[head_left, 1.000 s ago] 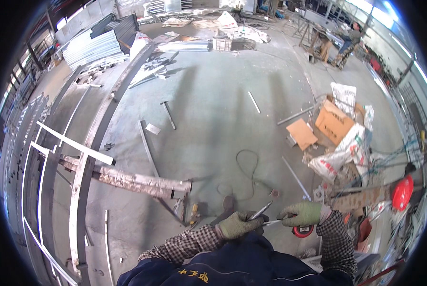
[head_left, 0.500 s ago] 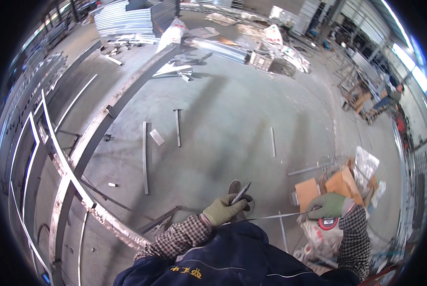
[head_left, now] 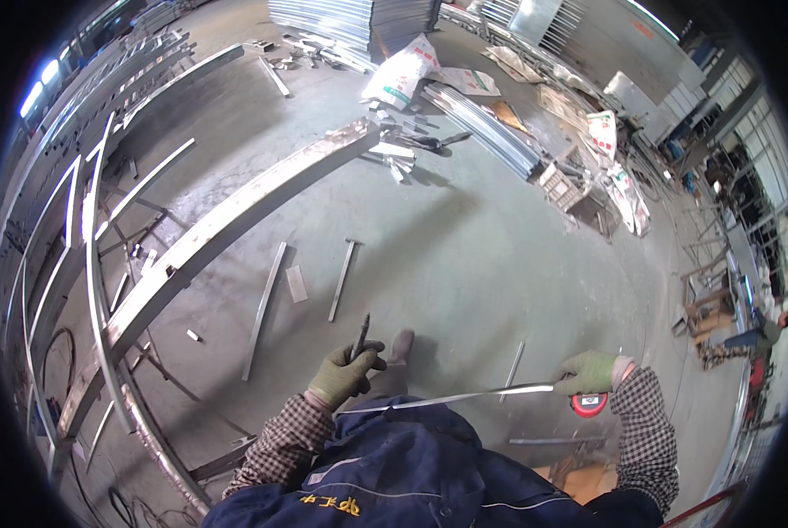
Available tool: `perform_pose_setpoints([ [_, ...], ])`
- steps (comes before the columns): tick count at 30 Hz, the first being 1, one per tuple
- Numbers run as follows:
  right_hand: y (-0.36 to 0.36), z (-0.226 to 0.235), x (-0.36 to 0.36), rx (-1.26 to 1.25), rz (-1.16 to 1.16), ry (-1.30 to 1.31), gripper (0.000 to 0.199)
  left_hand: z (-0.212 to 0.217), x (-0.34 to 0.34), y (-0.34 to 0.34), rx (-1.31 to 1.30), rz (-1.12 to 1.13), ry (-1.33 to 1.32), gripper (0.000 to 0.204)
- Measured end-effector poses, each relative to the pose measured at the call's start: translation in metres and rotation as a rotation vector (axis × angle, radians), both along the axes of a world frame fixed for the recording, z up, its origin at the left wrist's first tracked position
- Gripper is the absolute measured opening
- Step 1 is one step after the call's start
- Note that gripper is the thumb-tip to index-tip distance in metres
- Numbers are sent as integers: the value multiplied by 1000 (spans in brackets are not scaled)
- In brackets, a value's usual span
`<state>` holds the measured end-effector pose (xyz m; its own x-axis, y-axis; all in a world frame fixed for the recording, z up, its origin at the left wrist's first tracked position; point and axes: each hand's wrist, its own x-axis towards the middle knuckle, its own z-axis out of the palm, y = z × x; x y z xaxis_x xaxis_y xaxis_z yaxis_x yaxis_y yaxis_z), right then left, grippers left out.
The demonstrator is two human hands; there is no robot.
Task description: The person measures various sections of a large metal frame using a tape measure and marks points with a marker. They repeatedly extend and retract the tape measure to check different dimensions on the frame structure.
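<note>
My left hand (head_left: 343, 377), in a green glove, is closed around a dark marker pen (head_left: 361, 336) that points up and away from me. My right hand (head_left: 585, 373), gloved the same way, grips a tape measure (head_left: 589, 405); its red case shows just below the fingers. From there the metal tape blade (head_left: 464, 395) stretches left in front of my dark blue jacket (head_left: 411, 458). Its far end lies close to my left wrist, and I cannot tell whether anything holds it.
A long steel beam (head_left: 235, 204) runs along the left, crossed by thin metal bars. On the floor lie a square bar (head_left: 265, 310), a flat plate (head_left: 297, 283) and a T-shaped metal piece (head_left: 343, 280). White sacks (head_left: 403, 75) and bundled profiles (head_left: 486, 130) lie farther off. Another person (head_left: 768, 330) is at right.
My view has swung left, so the beam and floor pieces sit differently and the cardboard at right has slid lower. Both hands keep their hold; the pen now stands more upright.
</note>
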<state>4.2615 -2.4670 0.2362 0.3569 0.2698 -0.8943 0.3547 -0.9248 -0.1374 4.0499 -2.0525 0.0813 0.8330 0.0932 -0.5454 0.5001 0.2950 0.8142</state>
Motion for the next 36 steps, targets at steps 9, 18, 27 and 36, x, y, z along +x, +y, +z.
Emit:
perform_pose_setpoints([
  [9, 32, -18, 290, -101, -62, -112, 59, 17, 306, 76, -14, 55, -107, 39],
  [18, 112, -100, 506, 57, -369, 122, 52, 19, 528, 166, 26, 139, -130, 42],
  [27, 327, -153, 804, 278, -530, 370, 41, 1, 715, 272, -65, 517, -74, 42],
  [36, 624, -174, 1007, 551, -418, 457, 37, -44, 816, 400, -36, 857, -87, 34],
])
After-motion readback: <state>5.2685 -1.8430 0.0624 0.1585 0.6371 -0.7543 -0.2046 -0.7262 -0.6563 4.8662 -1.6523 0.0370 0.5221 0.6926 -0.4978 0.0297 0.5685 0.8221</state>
